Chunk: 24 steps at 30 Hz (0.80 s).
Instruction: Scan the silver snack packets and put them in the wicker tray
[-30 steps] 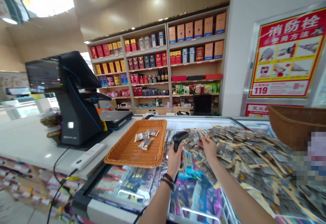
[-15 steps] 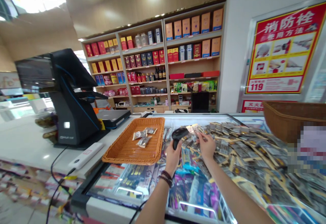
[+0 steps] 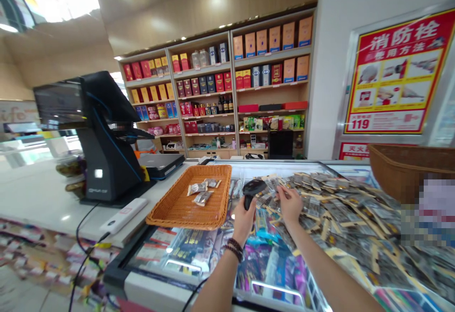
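A black handheld scanner [image 3: 253, 188] is gripped in my left hand [image 3: 244, 217], its head turned toward my right hand [image 3: 290, 204]. The right fingers pinch a small clear-wrapped packet [image 3: 272, 182] by its edge, in front of the scanner. Many similar packets [image 3: 337, 203] lie in a spread heap on the glass top, to the right of and beyond my right hand. On the left, an orange wicker basket [image 3: 177, 208] holds three small packets [image 3: 202, 198] near its middle.
A glass-topped freezer [image 3: 130, 264] with coloured packages inside lies under my arms. The black checkout terminal [image 3: 103, 146], a white device [image 3: 124, 215] and cables stand left. A brown basket [image 3: 401, 170] is at right; stocked shelves [image 3: 231, 84] stand behind.
The camera view has shifted slightly, so the scene sits a little lower and further right. Both hands keep nearly the same pose, with the scanner and packet still held.
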{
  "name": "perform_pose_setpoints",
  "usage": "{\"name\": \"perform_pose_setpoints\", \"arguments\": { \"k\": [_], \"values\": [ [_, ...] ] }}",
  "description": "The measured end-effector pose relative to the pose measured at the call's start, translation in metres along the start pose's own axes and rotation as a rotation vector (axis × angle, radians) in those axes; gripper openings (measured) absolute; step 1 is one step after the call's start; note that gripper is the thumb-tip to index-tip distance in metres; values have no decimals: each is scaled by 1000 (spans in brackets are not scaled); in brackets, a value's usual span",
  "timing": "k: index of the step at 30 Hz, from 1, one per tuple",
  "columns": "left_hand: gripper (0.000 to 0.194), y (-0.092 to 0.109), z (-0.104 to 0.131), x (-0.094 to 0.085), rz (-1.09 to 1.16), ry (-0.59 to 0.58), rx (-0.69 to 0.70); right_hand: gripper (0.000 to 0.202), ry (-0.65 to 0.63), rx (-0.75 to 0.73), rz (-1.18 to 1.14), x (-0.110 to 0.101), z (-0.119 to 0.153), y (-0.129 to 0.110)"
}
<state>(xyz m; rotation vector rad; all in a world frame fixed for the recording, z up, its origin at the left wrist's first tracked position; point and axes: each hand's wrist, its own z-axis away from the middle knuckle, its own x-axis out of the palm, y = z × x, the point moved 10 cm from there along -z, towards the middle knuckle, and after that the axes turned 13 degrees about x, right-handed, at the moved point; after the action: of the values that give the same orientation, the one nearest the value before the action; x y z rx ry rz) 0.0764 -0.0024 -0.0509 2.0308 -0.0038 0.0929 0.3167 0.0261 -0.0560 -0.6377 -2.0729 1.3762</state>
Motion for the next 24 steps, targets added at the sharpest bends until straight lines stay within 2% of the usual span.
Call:
{"name": "perform_pose_setpoints", "arguments": {
  "k": [3, 6, 8, 10, 14, 18, 22, 24],
  "values": [
    [55, 9, -5, -2, 7, 2, 49, 71, 37, 21, 42, 1, -6, -1],
    [58, 23, -14, -13, 51, 16, 54, 71, 137, 26, 138, 4, -18, -6],
    [60, 37, -23, -26, 64, 31, 63, 69, 164, 52, 152, 16, -25, -10],
    [61, 53, -31, -45, 59, 57, 73, 65, 137, 126, 120, 39, -29, -10],
    [60, 81, -46, -96, 26, 129, 92, 57, 21, 280, 54, 101, -16, -9],
    [58, 102, -55, -163, -75, 231, 142, 52, -125, 320, 68, 167, 12, -8],
    [59, 111, -53, -230, -204, 327, 142, 45, -295, 369, 55, 227, 45, 4],
    [60, 111, -48, -258, -247, 363, 136, 41, -371, 378, 24, 254, 61, 6]
  ]
}}
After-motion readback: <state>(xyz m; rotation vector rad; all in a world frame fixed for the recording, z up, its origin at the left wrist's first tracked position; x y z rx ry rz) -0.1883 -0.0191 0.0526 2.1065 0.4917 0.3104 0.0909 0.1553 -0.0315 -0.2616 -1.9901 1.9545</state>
